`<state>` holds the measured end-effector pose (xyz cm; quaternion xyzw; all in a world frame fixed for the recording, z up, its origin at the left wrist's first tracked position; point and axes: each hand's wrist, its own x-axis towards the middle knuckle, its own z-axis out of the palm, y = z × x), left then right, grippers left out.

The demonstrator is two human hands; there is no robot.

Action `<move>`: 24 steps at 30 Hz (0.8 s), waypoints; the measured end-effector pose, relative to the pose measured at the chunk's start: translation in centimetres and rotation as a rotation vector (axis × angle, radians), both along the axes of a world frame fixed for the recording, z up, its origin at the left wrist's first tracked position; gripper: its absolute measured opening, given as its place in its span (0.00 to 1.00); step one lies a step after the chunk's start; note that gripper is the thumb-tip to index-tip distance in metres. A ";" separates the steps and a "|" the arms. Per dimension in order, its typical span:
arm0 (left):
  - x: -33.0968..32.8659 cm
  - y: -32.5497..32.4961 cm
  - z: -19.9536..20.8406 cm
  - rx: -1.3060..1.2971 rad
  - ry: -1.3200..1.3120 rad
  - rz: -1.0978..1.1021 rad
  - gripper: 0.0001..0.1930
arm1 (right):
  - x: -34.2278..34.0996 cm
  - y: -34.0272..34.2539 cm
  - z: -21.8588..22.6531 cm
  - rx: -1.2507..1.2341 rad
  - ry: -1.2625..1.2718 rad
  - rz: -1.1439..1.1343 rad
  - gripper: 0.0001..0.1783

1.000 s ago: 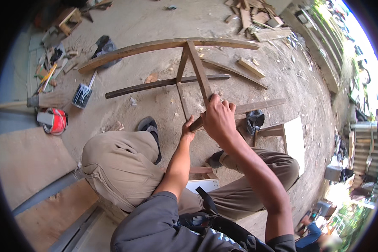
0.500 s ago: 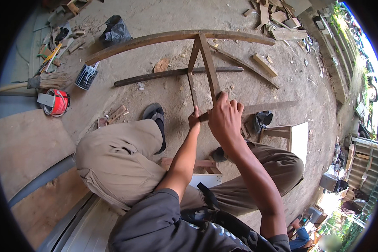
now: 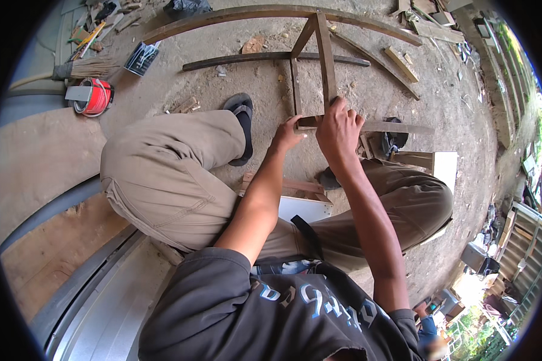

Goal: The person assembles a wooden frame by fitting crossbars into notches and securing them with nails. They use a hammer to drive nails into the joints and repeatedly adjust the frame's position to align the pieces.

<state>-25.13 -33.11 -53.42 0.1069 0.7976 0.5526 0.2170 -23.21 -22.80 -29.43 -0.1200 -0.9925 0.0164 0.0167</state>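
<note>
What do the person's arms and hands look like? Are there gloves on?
No gloves! The left hand and right hand are bare, and I see no watch. The arms are bare up to short, dark grey sleeves on a T-shirt with pale blue-and-white lettering.

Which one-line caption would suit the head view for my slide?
A person's right hand grips a wooden frame while the left hand touches it, with wood scraps on the ground.
</note>
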 end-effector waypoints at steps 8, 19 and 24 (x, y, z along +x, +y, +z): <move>0.4 1.5 -1.8 -0.024 0.116 0.044 0.18 | 1.4 -0.3 -1.4 -0.037 0.012 -0.015 0.25; 0.2 1.0 -1.4 0.005 0.144 0.070 0.17 | 1.0 -0.4 -0.7 -0.040 -0.012 -0.009 0.24; -0.1 0.9 -1.0 0.000 0.109 0.037 0.18 | 1.2 -0.4 -0.7 -0.068 0.043 0.009 0.18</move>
